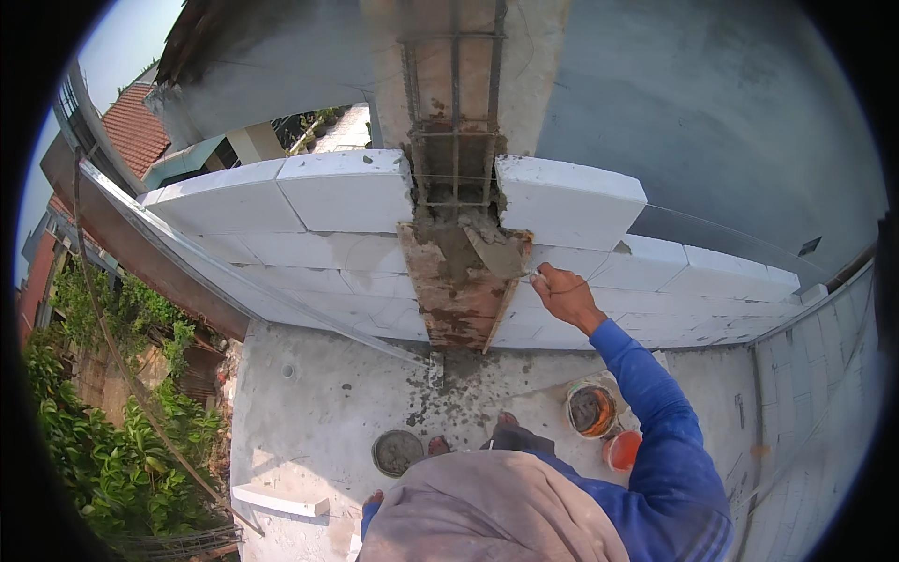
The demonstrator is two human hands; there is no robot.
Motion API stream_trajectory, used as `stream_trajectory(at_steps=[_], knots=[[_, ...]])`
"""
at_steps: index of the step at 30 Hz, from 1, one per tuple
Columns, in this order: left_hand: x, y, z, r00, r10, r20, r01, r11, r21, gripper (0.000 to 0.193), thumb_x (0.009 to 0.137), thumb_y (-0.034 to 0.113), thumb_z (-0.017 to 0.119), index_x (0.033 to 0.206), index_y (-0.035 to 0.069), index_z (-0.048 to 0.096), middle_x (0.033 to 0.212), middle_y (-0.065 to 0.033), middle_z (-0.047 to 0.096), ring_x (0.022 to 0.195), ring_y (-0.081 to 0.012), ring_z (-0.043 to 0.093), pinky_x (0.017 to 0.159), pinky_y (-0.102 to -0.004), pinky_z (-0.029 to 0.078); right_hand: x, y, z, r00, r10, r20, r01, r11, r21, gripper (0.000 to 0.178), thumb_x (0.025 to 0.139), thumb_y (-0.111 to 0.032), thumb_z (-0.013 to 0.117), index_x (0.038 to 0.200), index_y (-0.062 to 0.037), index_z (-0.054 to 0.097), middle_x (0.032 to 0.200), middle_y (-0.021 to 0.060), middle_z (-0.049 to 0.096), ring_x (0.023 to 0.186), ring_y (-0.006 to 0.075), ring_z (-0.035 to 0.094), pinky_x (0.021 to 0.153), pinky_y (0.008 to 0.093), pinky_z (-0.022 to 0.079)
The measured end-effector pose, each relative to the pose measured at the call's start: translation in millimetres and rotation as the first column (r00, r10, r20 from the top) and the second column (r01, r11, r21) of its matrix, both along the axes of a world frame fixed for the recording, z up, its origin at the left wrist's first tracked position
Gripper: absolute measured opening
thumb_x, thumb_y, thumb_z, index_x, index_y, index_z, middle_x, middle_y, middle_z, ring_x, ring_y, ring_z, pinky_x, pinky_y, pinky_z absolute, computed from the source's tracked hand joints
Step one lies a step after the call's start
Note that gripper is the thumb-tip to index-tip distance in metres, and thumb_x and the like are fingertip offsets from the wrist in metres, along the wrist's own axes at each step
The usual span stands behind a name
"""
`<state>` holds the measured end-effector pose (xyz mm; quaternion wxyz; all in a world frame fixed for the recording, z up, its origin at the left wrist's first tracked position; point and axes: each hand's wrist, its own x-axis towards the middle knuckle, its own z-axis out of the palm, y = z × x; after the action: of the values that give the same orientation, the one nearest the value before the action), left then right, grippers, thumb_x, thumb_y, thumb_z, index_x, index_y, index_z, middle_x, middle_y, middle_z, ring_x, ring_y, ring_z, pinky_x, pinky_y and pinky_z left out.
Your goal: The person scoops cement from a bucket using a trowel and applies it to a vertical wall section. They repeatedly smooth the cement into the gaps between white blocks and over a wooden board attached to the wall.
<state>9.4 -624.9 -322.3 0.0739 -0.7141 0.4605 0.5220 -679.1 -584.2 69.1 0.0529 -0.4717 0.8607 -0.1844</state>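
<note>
My right hand [567, 296] is closed round the handle of a trowel [496, 255]. Its blade lies against wet grey mortar [444, 245] at the top of a stained formwork board [459, 314]. Just behind the mortar, a steel rebar cage [455, 112] rises in the gap between white blocks. A large white block [569, 208] stands right of the gap, and another block [346, 192] stands left of it. At the left side of my body, a small part of my left hand [375, 497] shows by a blue cuff; its fingers cannot be made out.
On the mortar-spattered concrete floor [318, 384] stand a round tub of grey mix [398, 453], a mortar-smeared bucket [592, 410] and an orange bucket [622, 451]. A white block strip [281, 500] lies at left. A long pale batten [253, 272] slants across the wall's left part.
</note>
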Motion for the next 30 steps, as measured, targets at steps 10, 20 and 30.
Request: stream_trajectory(at_steps=[10,20,30], knots=[[8.9,-55.0,-27.5,0.994,-0.099,-0.052,0.100,0.995,0.014,0.106,0.077,0.047,0.089,0.163,0.016,0.035,0.158,-0.0248,0.042,0.139,-0.0445,0.048,0.106,-0.0589,0.049,129.1,-54.9,-34.4,0.915,-0.388,0.107,0.402,0.897,-0.186,0.039,0.103,-0.034,0.061,0.130,-0.0051,0.058,0.109,0.0267,0.069,0.089,0.0509,0.071,0.077,0.0603,0.055],[24.9,-79.1,-34.4,0.989,-0.139,-0.056,0.140,0.990,0.021,0.103,0.079,0.047,0.088,0.163,0.015,0.036,0.156,-0.0244,0.044,0.138,-0.0437,0.050,0.105,-0.0582,0.050,134.0,-18.7,4.3,0.957,-0.284,-0.050,0.283,0.959,-0.022,0.038,0.100,-0.026,0.064,0.131,-0.0043,0.059,0.105,0.0242,0.068,0.086,0.0480,0.071,0.074,0.0574,0.057],[30.8,-60.7,-17.7,0.994,-0.106,-0.024,0.106,0.994,0.019,0.101,0.080,0.046,0.087,0.162,0.014,0.038,0.155,-0.0240,0.047,0.136,-0.0429,0.052,0.104,-0.0576,0.051,147.8,15.8,105.0,0.810,0.523,0.264,-0.533,0.845,-0.040,0.041,0.103,-0.036,0.063,0.129,-0.0038,0.065,0.105,0.0197,0.074,0.095,0.0405,0.072,0.084,0.0519,0.056]])
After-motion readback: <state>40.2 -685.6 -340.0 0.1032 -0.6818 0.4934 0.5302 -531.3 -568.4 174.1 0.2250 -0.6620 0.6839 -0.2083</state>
